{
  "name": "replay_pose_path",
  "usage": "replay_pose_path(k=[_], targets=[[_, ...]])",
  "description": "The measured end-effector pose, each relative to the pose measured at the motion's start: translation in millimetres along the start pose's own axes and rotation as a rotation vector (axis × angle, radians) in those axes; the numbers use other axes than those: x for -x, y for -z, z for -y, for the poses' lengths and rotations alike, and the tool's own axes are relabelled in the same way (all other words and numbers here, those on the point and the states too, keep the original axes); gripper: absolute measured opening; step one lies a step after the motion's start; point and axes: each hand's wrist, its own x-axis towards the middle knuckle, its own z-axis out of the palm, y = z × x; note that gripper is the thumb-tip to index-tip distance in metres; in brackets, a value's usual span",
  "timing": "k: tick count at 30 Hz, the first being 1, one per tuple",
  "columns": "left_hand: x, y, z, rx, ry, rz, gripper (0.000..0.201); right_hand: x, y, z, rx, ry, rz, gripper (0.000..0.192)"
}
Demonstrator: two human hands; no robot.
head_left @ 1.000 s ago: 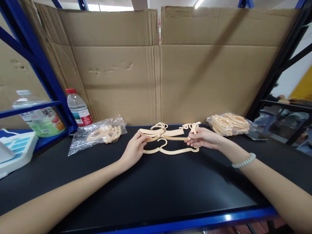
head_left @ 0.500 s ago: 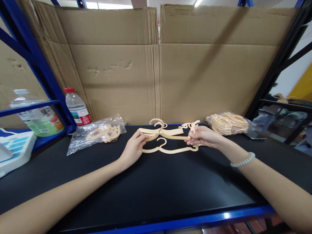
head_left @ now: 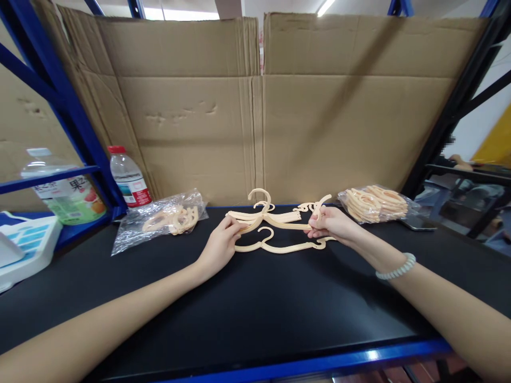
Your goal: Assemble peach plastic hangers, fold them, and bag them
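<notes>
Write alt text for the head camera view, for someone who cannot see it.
Two bare hands, the left hand and right hand, hold the ends of a cream plastic hanger just above a black tabletop. Another hanger lies beneath, bagged hangers sit left, and a cardboard wall stands behind.

The little hangers (head_left: 279, 219) look like smooth, pale plastic. The table top (head_left: 255, 298) is black and matt. The bags (head_left: 159, 218) are clear, shiny, crinkly plastic. The far wall (head_left: 255, 106) is rough brown cardboard.
</notes>
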Motion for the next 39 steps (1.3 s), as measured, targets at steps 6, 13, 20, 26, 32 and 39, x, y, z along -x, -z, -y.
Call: replay_pose_path(k=[6, 13, 20, 26, 32, 39], targets=[[0, 1.4, -4, -0.014, -0.003, -0.011, 0.027, 2, -2, 0, -0.02, 0.011, -0.035, 0.022], [1, 2.1, -8, -0.01, -0.042, -0.022, 0.026, -2, 0, -2, -0.073, 0.001, -0.004, 0.019], [0, 4.2, -6, -0.007, -0.03, -0.01, 0.021, 1, -6, -3, -0.107, 0.061, 0.056, 0.022], [-5, 12.5, -1, -0.084, 0.0, 0.007, 0.019, -5, 3, -3, -0.211, 0.157, 0.009, 0.027], [-14, 30.7, 7, -0.217, -0.02, 0.15, 0.016, -11, 16, -2, -0.325, 0.165, 0.021, 0.022], [-23, 54.8, 1, -0.3, -0.138, 0.41, 0.011, -10, 42, 1, -0.182, 0.105, 0.207, 0.024]])
